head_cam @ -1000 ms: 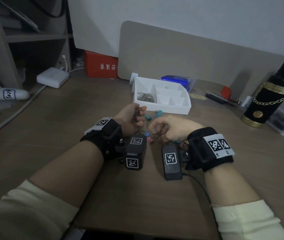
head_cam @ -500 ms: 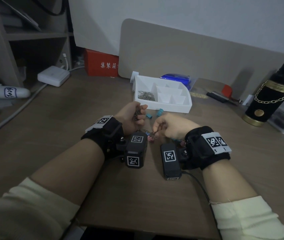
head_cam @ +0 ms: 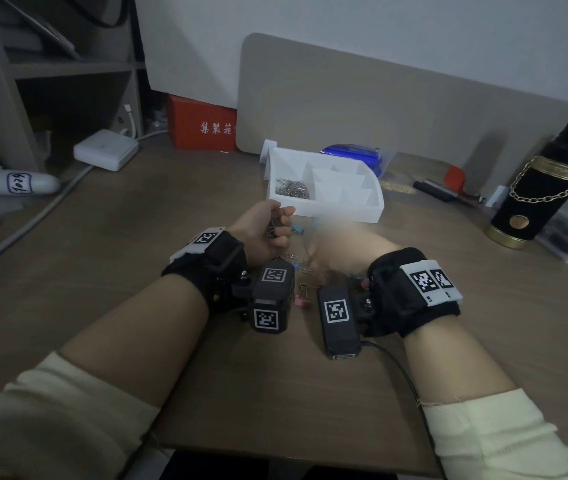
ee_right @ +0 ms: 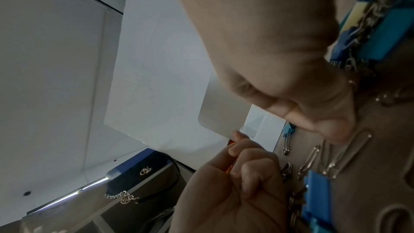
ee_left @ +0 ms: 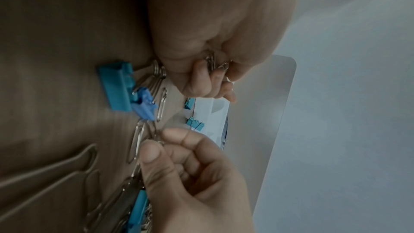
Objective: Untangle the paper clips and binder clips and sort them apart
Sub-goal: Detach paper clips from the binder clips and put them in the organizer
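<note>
Your left hand is gripping a bunch of paper clips, fingers curled tight; tangled clips and blue binder clips are lying between hands on the desk; your right hand is pinching one clip, thumb against forefinger; white tray is sitting just beyond.

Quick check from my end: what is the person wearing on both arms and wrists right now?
Both forearms are bare, with cream sleeves pushed up toward the elbows. Each wrist carries a black strap topped by a white plate with black square-pattern markers. A black boxy camera unit with white-bordered markers hangs inside each wrist; a black cable trails from the right hand's unit.
</note>
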### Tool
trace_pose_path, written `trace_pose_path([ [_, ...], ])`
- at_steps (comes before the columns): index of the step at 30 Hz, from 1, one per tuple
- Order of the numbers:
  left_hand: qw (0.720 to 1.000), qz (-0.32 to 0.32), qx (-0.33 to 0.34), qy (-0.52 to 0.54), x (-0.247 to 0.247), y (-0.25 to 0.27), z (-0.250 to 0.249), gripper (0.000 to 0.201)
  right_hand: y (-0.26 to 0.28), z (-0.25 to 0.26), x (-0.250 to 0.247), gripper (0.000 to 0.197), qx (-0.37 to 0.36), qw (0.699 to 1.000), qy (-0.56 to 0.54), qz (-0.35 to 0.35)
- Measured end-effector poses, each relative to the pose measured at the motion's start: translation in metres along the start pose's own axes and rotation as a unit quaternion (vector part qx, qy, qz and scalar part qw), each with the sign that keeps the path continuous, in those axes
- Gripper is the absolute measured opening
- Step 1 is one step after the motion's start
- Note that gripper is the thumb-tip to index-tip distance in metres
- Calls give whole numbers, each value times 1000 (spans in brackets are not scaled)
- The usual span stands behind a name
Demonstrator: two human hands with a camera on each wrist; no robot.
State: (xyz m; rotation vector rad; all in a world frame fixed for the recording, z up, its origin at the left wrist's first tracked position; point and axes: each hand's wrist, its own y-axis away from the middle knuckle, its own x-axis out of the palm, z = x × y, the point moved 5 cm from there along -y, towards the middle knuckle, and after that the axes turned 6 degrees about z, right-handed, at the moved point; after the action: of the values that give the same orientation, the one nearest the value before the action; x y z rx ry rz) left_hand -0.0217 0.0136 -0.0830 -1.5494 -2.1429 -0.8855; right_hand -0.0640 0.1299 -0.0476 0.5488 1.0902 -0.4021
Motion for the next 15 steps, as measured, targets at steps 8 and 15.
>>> trace_pose_path([
  [8, 1000, -3, 1, 0, -1, 1, 0, 34, 2, 7, 1, 37, 0, 998, 55, 22],
  [15, 1000, 0, 1, 3, 0, 1, 0, 35, 4, 8, 1, 30, -7, 996, 89, 18],
])
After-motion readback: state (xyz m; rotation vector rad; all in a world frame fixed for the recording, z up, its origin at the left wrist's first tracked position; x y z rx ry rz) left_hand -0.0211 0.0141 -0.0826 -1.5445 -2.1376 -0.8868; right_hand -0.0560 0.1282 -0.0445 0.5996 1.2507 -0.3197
